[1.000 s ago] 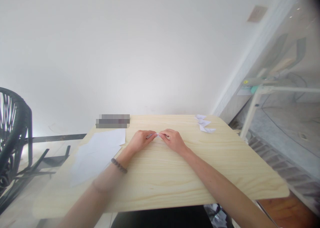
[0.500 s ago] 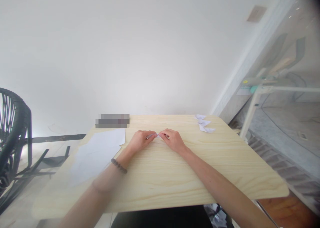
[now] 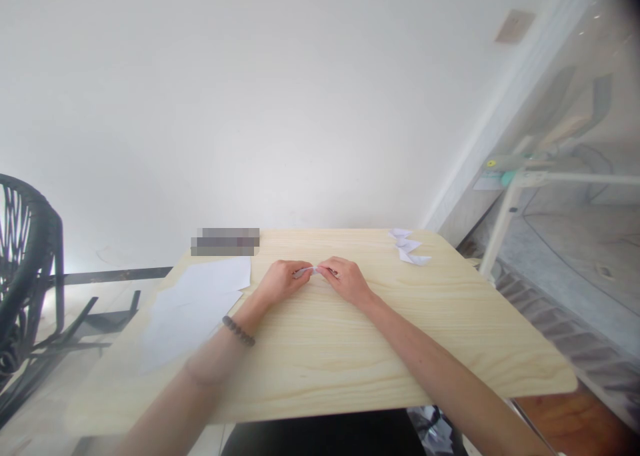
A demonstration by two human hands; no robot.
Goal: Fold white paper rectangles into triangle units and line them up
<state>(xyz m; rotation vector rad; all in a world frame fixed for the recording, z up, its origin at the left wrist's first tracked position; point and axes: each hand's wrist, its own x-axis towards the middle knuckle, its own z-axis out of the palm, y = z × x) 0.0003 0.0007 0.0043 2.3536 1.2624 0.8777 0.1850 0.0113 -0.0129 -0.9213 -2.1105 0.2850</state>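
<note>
Over the middle of the wooden table (image 3: 330,369), my left hand (image 3: 281,281) and my right hand (image 3: 349,279) meet almost fingertip to fingertip. Both are closed in a pinch on one small piece of folded white paper (image 3: 315,270). Only a thin strip of it shows between the fingers; the rest is hidden, so its shape is unclear. Three folded white paper pieces (image 3: 413,260) with pointed ends lie in a row at the far right. White paper sheets (image 3: 193,319) lie overlapping on the left, beside my left forearm.
At the table's back left corner is a blurred-out dark object (image 3: 225,241). A white wall (image 3: 310,109) rises behind the table. To the left stands a dark woven chair (image 3: 35,243), and on the right a white metal frame (image 3: 503,226).
Slightly more of the folded paper shows between my fingertips. Both hands stay in nearly the same place, still pinching it.
</note>
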